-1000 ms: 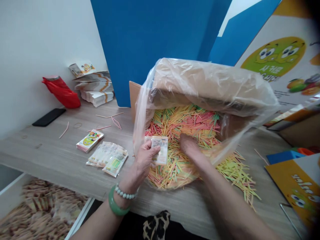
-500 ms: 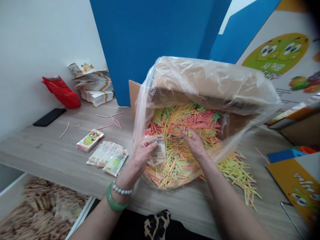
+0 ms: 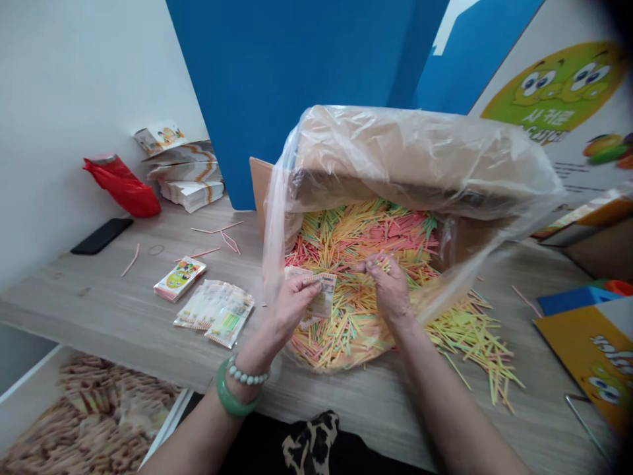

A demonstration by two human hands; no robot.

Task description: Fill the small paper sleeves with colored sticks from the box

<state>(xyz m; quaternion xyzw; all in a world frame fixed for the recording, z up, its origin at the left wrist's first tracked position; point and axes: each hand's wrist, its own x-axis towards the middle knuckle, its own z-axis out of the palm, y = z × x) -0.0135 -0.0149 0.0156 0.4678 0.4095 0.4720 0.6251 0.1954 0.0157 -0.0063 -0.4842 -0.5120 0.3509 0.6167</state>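
My left hand (image 3: pixel 291 302), with a green bangle and a beaded bracelet at its wrist, pinches small printed plastic packets (image 3: pixel 324 297) near the left side of the box opening. Over the pile my right hand (image 3: pixel 388 282) is closed around a small bunch of coloured sticks (image 3: pixel 383 264), their ends showing at the fingers. Thin yellow, pink and green sticks (image 3: pixel 346 330) fill a cardboard box (image 3: pixel 376 148) lined with a clear plastic bag (image 3: pixel 519 158). Left of my left hand lies a fanned row of packets (image 3: pixel 208 303), the front one holding green and yellow sticks.
A small printed pack (image 3: pixel 180 277) and a black phone (image 3: pixel 101 235) lie on the table at left. Behind them are a red pouch (image 3: pixel 123 188) and stacked cartons (image 3: pixel 190 181). Spilled sticks (image 3: pixel 479 343) lie right of the box. A drawer of packets (image 3: pixel 99 415) stands below.
My left hand has shifted slightly right with the packets, which now look more spread. My right hand has turned a little, still closed around the sticks. The view has moved slightly.
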